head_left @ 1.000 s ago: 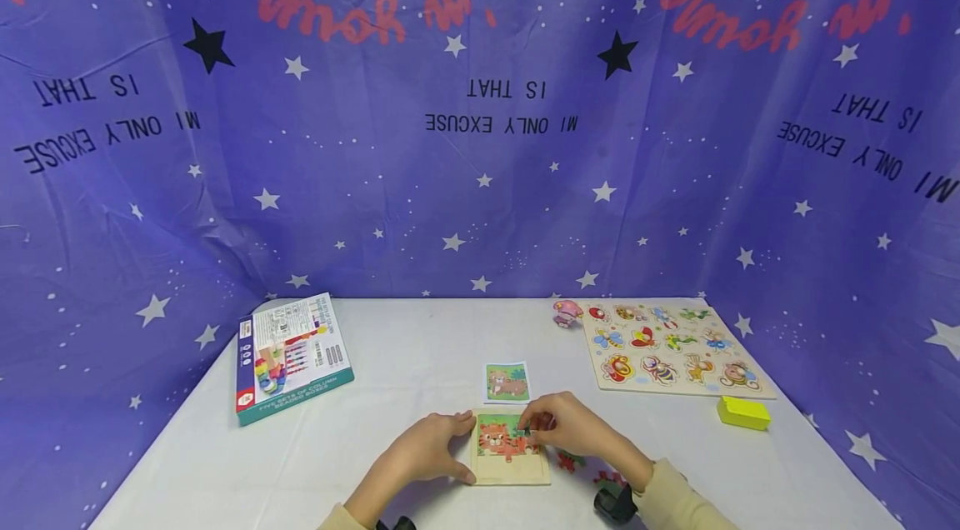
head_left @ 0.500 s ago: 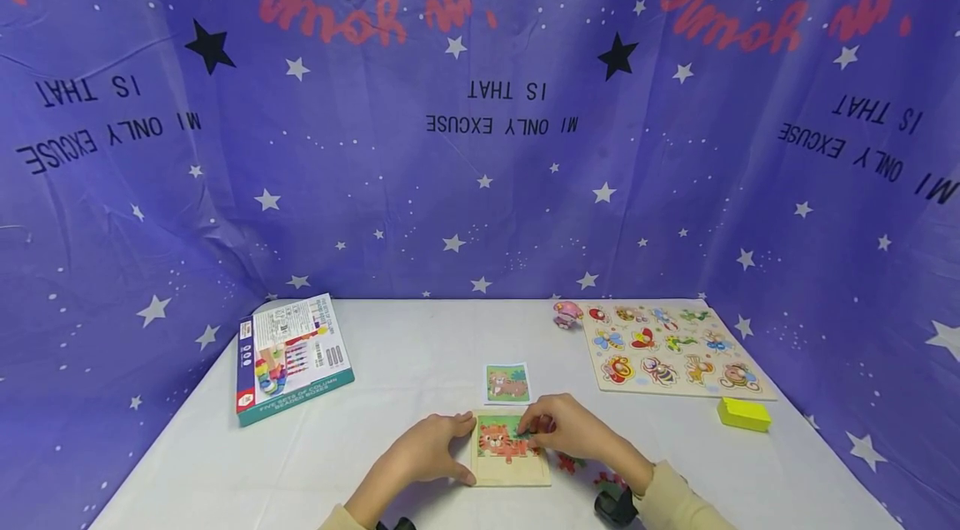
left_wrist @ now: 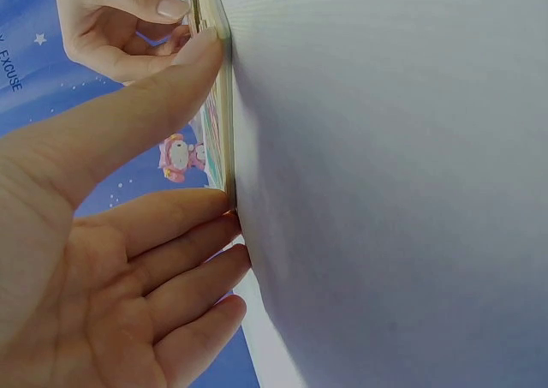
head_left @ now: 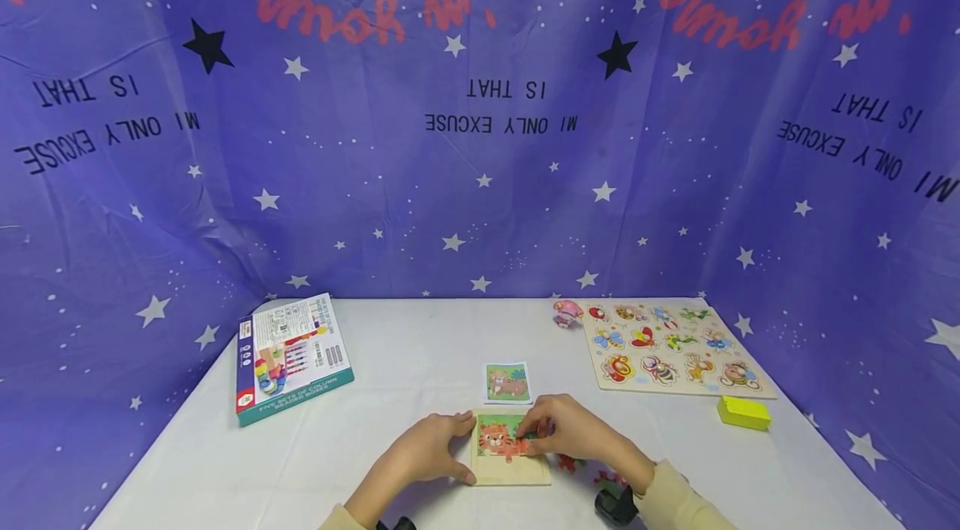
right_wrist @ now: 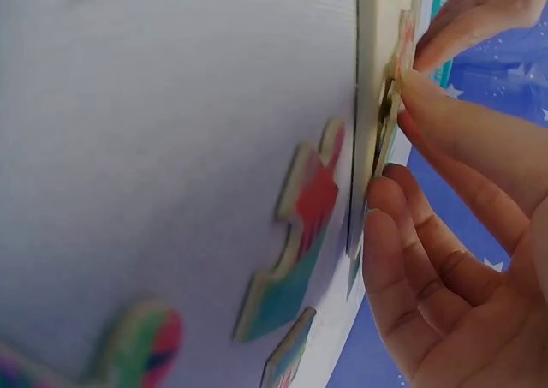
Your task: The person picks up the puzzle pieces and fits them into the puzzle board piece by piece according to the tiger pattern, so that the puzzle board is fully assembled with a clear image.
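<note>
Loose pieces: on worktop, right of tiger puzzle.
Tiger puzzle: flat between the hands, nearer strip bare wood.
Left hand: fingers straight, touching puzzle's left edge.
Right hand: pinching a piece at puzzle's right part; can't tell if seated.
Animal card: just beyond puzzle.
Pink figurine: back, beside insect board.

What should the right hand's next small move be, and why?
Probably the right hand should press its piece down flat: in the right wrist view, the piece looks slightly raised off the board. The left hand touches the board's left edge, so it could likely steady it.
</note>
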The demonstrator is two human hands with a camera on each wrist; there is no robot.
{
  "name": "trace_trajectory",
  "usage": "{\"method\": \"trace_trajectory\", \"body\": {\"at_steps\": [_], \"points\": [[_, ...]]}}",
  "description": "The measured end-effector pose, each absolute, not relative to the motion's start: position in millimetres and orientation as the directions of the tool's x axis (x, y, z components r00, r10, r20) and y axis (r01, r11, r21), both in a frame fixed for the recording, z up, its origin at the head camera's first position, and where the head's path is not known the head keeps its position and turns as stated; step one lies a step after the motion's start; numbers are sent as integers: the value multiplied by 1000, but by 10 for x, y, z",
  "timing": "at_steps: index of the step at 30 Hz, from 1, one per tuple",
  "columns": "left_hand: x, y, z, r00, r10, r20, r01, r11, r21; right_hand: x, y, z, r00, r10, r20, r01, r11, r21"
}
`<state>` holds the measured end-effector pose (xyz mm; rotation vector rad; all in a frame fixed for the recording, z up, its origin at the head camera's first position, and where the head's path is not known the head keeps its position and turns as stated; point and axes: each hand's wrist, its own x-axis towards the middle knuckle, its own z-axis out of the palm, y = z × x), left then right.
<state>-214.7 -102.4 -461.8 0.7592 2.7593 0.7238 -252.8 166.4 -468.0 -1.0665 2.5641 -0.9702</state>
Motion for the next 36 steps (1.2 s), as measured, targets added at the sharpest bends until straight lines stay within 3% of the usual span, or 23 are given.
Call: {"method": "trace_trajectory", "body": {"at_steps": [36], "points": [[-2140, -1035, -4627, -845, 533, -38, 448, 747, 492, -2523, 1711, -4715, -728, -682, 69, -550, 521, -652]]}}
